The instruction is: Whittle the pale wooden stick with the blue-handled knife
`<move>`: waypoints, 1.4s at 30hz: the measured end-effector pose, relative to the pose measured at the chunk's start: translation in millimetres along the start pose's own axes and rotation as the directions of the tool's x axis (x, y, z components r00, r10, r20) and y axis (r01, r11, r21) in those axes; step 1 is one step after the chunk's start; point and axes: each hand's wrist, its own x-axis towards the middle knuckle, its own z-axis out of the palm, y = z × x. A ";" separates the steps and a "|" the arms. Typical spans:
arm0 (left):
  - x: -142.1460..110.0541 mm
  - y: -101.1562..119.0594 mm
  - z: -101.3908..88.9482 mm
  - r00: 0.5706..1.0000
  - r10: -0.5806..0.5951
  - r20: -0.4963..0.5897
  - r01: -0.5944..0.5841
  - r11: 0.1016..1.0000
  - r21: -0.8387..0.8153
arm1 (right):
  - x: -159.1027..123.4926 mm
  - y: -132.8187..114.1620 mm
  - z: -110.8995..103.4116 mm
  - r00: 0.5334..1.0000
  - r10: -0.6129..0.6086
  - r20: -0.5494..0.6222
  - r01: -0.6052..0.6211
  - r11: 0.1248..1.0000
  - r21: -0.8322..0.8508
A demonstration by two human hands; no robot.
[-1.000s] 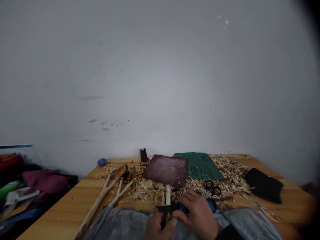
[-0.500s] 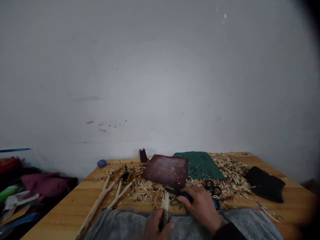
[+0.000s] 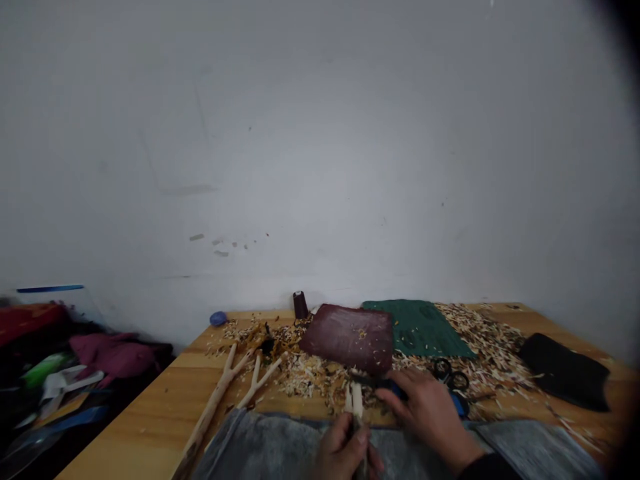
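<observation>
Two questions: how's it handle, where to hold?
Light and stiff; we grip low, left hand (image 3: 345, 451) wrapped round the peeled stick (image 3: 356, 400) above the grey cloth (image 3: 280, 447), right hand (image 3: 427, 417) closed on the blue-handled knife (image 3: 397, 389).

Open air lies above the wood chips (image 3: 320, 381) between the right hand (image 3: 429, 415) and the dark red mat (image 3: 347, 339). The scissors (image 3: 450, 377) sit close by that hand, in its way. Forked sticks (image 3: 220, 393) lie left of the left hand (image 3: 345, 453), but how far is hard to tell.

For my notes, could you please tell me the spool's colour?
The spool is dark maroon, head view.
</observation>
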 end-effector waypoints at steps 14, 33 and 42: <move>10.0 -20.1 -5.9 0.971 0.111 -0.212 -0.004 0.894 0.448 | -13.6 -53.2 -10.8 0.993 0.003 0.121 -0.005 1.000 0.011; -0.3 0.8 16.7 0.991 -0.031 -0.133 0.052 0.986 0.159 | -15.6 -14.6 -9.9 0.998 0.056 0.035 -0.056 0.998 0.010; -2.0 5.4 11.6 0.996 -0.022 -0.090 0.032 0.993 0.111 | -17.9 -20.0 -13.7 0.998 -0.036 0.059 0.031 0.995 0.091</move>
